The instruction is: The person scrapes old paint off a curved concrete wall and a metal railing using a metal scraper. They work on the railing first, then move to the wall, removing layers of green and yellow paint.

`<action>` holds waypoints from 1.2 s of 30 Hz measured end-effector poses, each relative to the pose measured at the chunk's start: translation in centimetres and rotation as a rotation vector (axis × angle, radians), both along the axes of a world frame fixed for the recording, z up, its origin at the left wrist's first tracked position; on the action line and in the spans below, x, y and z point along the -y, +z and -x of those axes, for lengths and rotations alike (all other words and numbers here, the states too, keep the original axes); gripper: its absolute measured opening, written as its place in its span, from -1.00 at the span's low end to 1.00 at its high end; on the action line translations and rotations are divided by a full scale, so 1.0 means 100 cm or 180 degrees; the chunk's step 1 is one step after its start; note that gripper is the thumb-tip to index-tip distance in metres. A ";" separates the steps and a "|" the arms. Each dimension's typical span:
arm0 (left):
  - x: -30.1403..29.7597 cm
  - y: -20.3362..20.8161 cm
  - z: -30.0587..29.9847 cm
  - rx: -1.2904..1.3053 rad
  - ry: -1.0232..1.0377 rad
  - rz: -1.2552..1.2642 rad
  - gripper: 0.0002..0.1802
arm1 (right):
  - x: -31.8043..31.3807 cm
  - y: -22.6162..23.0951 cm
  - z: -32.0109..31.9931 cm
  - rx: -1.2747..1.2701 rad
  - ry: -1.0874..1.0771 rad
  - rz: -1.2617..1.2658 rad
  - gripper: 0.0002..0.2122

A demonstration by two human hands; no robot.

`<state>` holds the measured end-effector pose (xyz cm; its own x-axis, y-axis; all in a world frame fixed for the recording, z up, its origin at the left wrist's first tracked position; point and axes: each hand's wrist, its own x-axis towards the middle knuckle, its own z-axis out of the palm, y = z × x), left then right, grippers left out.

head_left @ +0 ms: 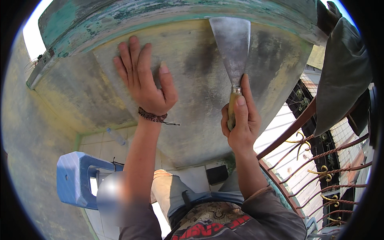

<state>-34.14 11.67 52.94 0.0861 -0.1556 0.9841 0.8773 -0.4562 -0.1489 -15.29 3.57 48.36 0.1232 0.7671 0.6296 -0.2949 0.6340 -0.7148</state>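
My right hand (243,118) grips a putty knife (233,44) by its yellowish handle, with the thumb and forefinger reaching up toward the metal collar. The wide, worn blade points away from me, and its edge meets the underside of the peeling green ledge (168,22). My left hand (142,80) lies with fingers stretched out on the stained grey-yellow wall (192,100), left of the blade and holding nothing. A braided bracelet (150,115) circles that wrist. Dark smudges mark the wall on both sides of the blade.
A blue plastic stool (74,180) stands at lower left on pale floor tiles (92,140). Along the right runs a metal railing (320,176) with twisted bars and gold curls. Dark cloth (344,72) hangs at upper right. A dark square (217,175) lies by my legs.
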 end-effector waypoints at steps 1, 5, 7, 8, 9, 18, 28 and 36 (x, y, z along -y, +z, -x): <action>0.000 0.000 0.000 -0.0003 0.0007 -0.0002 -0.51 | -0.002 0.001 -0.001 0.0060 -0.0086 -0.0037 -0.53; 0.001 -0.001 0.002 -0.0028 0.0070 -0.0021 -0.50 | 0.005 0.004 0.002 -0.0026 0.0105 0.0116 -0.53; -0.002 0.000 0.000 -0.0042 0.0061 -0.0091 -0.50 | -0.012 -0.001 0.003 0.0126 -0.0100 -0.0026 -0.52; -0.003 0.000 0.000 -0.0054 0.0050 -0.0081 -0.50 | -0.023 -0.007 0.004 0.0185 -0.0195 -0.0094 -0.52; -0.003 -0.001 0.000 -0.0065 0.0039 -0.0070 -0.50 | -0.031 -0.011 0.003 0.0174 -0.0214 -0.0154 -0.52; -0.001 0.000 0.002 -0.0084 0.0052 -0.0008 -0.49 | -0.038 -0.019 0.004 -0.0013 -0.0058 -0.0339 -0.52; -0.002 0.000 -0.001 -0.0041 0.0039 -0.0063 -0.49 | -0.011 0.005 -0.026 0.0165 0.0017 0.0236 -0.54; 0.001 0.000 0.001 -0.0093 0.0035 -0.0016 -0.51 | -0.042 -0.020 -0.015 0.0244 0.0052 -0.0558 -0.53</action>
<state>-34.22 11.54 52.90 0.1166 -0.1595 0.9803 0.8775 -0.4457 -0.1769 -13.75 7.76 46.40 0.0582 0.6464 0.7607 -0.2552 0.7464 -0.6147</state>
